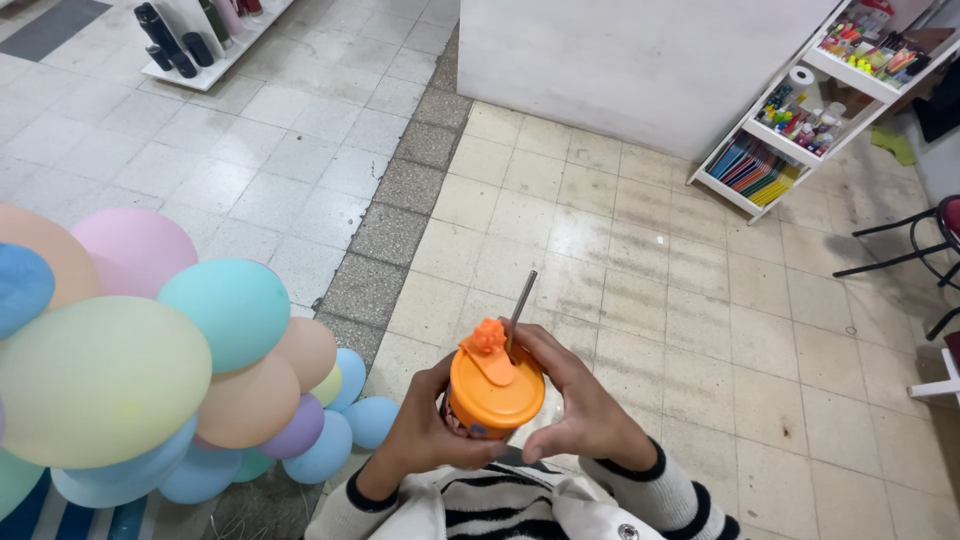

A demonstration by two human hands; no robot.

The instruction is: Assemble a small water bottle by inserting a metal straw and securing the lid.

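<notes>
Both hands, left (pixel 425 435) and right (pixel 580 410), grasping an orange cup (pixel 493 398) with metal straw (pixel 519 312), above tiled floor (pixel 620 270), beside pastel balloons (pixel 170 360).

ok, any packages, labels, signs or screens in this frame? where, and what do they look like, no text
No signs or screens in view.
Orange cup: centre bottom, held between left hand and right hand; round orange lid, metal straw, a dark printed band low on its side.
Small packages: top tier of the white shelf, upper right; mixed bright colours, too small to tell apart.
Dark bottles: low white shelf, upper left; tall cylinders.
</notes>
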